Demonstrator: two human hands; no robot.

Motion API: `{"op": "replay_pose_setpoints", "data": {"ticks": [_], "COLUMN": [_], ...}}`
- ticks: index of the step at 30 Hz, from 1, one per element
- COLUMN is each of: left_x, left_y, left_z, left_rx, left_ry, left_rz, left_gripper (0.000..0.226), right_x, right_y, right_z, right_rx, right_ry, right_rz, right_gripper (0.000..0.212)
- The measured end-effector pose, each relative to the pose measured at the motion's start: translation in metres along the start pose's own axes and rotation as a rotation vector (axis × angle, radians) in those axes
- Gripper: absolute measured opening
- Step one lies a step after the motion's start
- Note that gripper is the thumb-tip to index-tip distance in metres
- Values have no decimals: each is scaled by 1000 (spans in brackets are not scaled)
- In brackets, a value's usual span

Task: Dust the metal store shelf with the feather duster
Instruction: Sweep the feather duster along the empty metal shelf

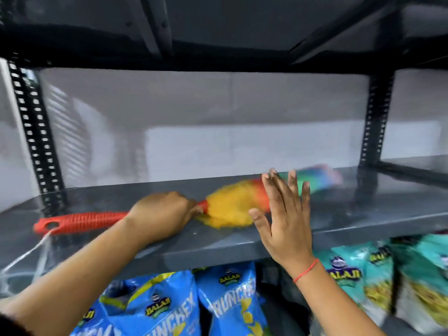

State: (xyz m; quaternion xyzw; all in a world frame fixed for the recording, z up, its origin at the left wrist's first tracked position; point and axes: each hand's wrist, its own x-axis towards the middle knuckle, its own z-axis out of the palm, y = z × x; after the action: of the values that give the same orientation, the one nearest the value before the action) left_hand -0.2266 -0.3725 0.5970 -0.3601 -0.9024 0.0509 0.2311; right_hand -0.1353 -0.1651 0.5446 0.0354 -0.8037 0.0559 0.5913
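A grey metal shelf [363,209] runs across the middle of the head view. A feather duster [232,204] lies along it, with a red ribbed handle at the left and a blurred rainbow head of yellow, orange, green and blue stretching right. My left hand [162,214] is shut around the handle just behind the yellow fluff. My right hand [283,214] hovers in front of the duster's head with fingers spread and palm toward the shelf, holding nothing. A red thread circles that wrist.
Black perforated uprights stand at the left [34,141] and right [375,122]. Another shelf [218,32] hangs overhead. Blue snack bags [169,306] and teal snack bags [358,270] fill the level below. A white cord [26,255] trails from the handle's end.
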Motion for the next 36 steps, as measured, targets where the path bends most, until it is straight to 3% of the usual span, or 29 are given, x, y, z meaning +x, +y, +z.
{"op": "replay_pose_setpoints", "data": {"ticks": [5,9,13,21,24,32,36], "left_x": [54,68,92,128,145,208,223], "left_y": [24,49,58,100,126,194,230], "left_z": [0,14,16,12,9,13,20], "left_rx": [-61,-191,-209,-268,-237,-184,-222], "left_ry": [24,90,23,-25,28,15,-59], "left_rz": [-17,161,39,89,117,0,59], "left_gripper": [40,38,38,37,37,41,24], "right_x": [5,-1,-7,-19,-22,-26,-29], "right_y": [35,54,76,127,148,176,180], "right_z": [-13,-18,-26,-43,-48,-59,-58], "right_rx": [-60,-111,-152,-168,-161,-175,-164], "right_ry": [41,64,50,32,31,-48,-67], "right_rz": [98,121,129,167,174,66,-1], "right_gripper": [61,64,67,67,68,64,59]}}
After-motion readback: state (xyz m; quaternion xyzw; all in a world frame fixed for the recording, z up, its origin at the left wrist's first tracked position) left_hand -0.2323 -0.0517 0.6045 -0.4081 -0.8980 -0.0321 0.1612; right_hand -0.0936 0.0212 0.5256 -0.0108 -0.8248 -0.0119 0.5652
